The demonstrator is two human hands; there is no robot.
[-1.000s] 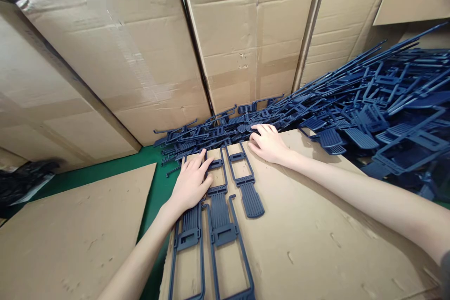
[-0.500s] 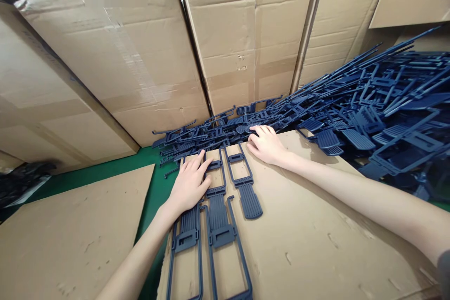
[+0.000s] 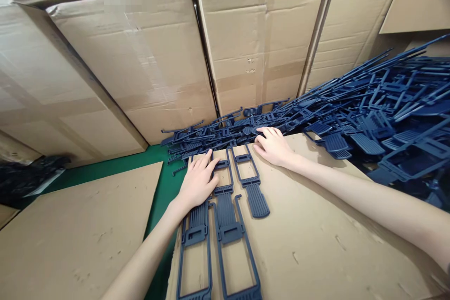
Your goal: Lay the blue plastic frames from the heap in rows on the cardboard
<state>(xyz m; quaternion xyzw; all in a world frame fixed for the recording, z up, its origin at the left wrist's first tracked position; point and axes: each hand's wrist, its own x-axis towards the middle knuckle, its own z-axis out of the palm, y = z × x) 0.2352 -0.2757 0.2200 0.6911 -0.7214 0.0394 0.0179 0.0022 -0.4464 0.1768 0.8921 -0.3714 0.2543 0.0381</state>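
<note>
My left hand [image 3: 199, 179] lies palm down with its fingers stretched out over a dark blue plastic frame piece [image 3: 195, 234] at the left edge of a cardboard sheet [image 3: 309, 225]. A second frame piece [image 3: 230, 230] with a ribbed tongue lies just right of it, overlapping another piece's ribbed end. Further right is a shorter-looking piece [image 3: 258, 200], its ribbed paddle toward me. At the sheet's far edge rests my right hand [image 3: 272, 147], fingers reaching forward onto the pile of blue parts [image 3: 242, 124]. Nothing shows lifted in either hand; the right fingertips are partly hidden.
A large tangled heap of blue parts [image 3: 383, 103] rises at the right. Tall taped cardboard boxes [image 3: 260, 47] stand behind it. Another cardboard sheet [image 3: 80, 229] lies left on the green surface [image 3: 133, 153], near a black plastic bag [image 3: 31, 176]. A blurred person shows at the top.
The view has shifted slightly, so everything appears a little further right. Both hands stay at the same places on the pieces and the sheet's edge.
</note>
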